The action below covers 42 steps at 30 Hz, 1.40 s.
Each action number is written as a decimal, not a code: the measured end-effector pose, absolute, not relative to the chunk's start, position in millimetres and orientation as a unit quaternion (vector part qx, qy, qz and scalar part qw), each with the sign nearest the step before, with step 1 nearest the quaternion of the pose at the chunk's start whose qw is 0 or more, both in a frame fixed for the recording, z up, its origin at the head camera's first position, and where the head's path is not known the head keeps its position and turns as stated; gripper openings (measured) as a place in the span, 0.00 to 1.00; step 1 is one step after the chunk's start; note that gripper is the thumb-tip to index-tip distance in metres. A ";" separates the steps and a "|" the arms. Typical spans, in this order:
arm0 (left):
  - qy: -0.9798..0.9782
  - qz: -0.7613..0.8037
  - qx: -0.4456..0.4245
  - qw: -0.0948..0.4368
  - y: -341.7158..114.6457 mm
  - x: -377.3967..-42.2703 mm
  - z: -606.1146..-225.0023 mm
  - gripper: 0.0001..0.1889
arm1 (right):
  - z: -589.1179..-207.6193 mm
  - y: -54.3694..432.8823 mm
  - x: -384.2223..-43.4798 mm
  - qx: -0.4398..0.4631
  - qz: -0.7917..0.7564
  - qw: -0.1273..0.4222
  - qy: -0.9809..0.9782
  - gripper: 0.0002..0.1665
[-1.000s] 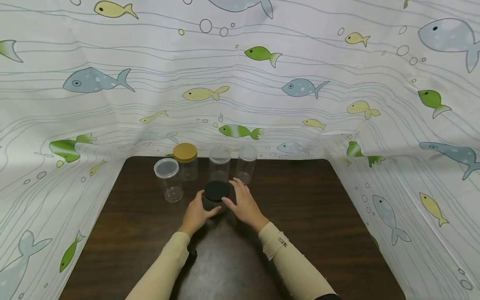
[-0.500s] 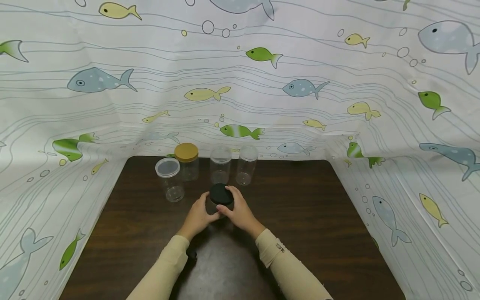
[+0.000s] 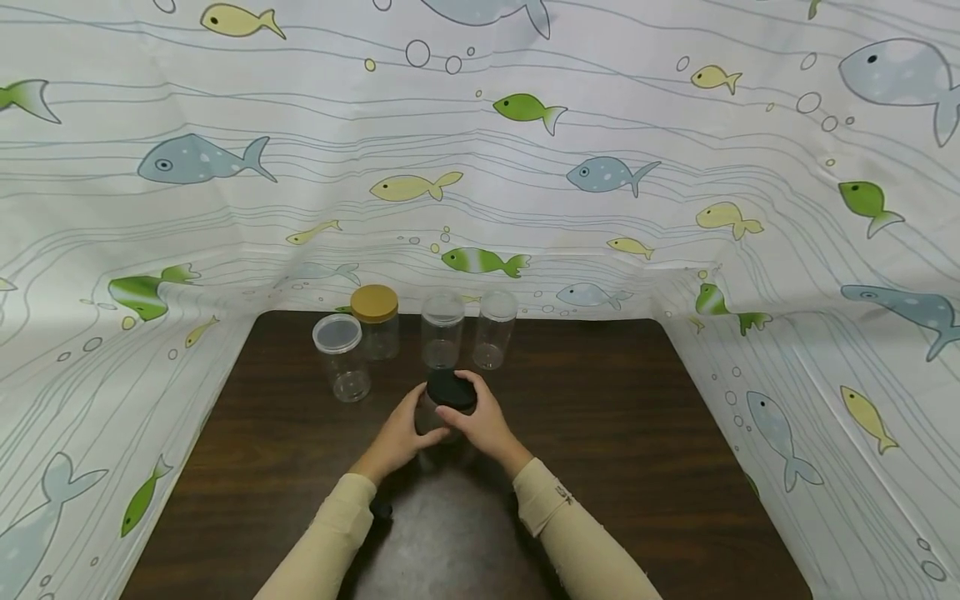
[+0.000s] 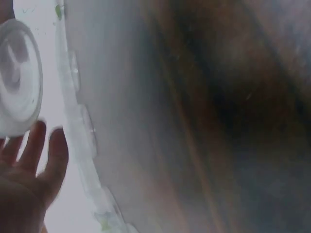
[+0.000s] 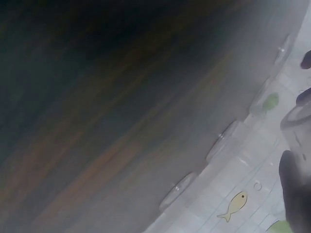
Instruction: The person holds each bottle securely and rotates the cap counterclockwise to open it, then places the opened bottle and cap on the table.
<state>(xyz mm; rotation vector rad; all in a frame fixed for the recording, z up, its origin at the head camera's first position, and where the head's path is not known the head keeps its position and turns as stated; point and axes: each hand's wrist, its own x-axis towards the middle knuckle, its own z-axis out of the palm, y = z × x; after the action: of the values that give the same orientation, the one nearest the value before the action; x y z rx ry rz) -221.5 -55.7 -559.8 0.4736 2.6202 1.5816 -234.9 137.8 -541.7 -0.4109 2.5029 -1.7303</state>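
A clear jar [image 3: 430, 421] with a black lid [image 3: 451, 389] is held between both hands at the middle of the table. My left hand [image 3: 393, 437] grips the jar's side, its thumb across the near face. Higher up, my right hand [image 3: 486, 423] holds the black lid, thumb in front and fingers over its right side. The round jar base [image 4: 20, 80] shows in the left wrist view, raised off the tabletop, with fingers [image 4: 57, 153] of the left hand beside it. Part of the clear jar [image 5: 301, 128] appears at the right wrist view's edge, near a dark finger [image 5: 290, 179].
Behind the hands stand a jar with a translucent lid [image 3: 339, 358], a jar with a yellow lid [image 3: 375, 321] and two white-lidded jars, one left [image 3: 442, 333], one right [image 3: 495, 329]. A fish-print sheet [image 3: 480, 208] walls in the dark wooden table [image 3: 615, 433].
Both hands have carried the black-lidded jar slightly right. My right hand, loosely beside the jar a second ago, has closed around its lid. The jars behind stay put.
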 end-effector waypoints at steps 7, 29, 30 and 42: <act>0.849 0.502 0.164 -0.006 -46.9 -215.2 -565.6 0.54 | -545.6 118.1 -220.7 -0.069 -0.599 0.014 0.798 0.48; 0.792 0.562 0.221 0.087 -69.2 -217.3 -551.9 0.48 | -533.9 146.0 -228.2 -0.167 -0.676 0.192 0.691 0.44; 0.790 0.565 0.220 0.088 -69.0 -217.1 -552.5 0.48 | -534.1 145.8 -227.9 -0.167 -0.679 0.192 0.689 0.44; 0.847 0.504 0.167 -0.019 -58.7 -210.8 -555.5 0.57 | -535.9 131.0 -223.5 -0.068 -0.699 0.104 0.705 0.46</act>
<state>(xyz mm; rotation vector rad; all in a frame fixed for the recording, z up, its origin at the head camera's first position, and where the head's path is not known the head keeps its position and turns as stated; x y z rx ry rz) -210.8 -58.7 -555.5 0.5322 2.6937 1.6033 -223.5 131.0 -535.9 -0.1996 2.0782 -2.0605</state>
